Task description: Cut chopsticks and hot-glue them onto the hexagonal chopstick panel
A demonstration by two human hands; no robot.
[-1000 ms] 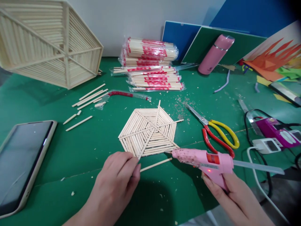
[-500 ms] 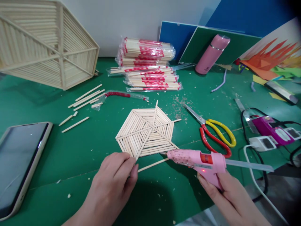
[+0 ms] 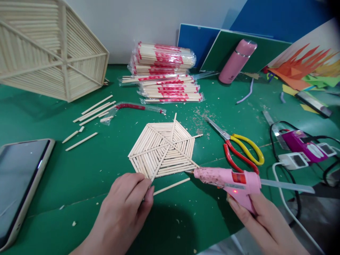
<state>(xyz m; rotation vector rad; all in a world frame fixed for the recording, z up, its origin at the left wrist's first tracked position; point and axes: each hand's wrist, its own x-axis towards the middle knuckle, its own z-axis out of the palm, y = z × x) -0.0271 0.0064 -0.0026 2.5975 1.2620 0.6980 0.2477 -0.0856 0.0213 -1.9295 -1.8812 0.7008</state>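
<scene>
The hexagonal stick panel lies flat on the green tabletop, mid-view on my head camera. I have the left hand pinching the end of its near spoke, the right hand grasping the pink glue gun, nozzle by the near-right corner. A loose stick lies nearer; scissors rest rightward.

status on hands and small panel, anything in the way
Left hand pinching small panel at near edge. Right hand gripping glue gun, nozzle by panel's near right corner. Stick in front, one end hidden by left hand; scissors just behind gun.
</scene>
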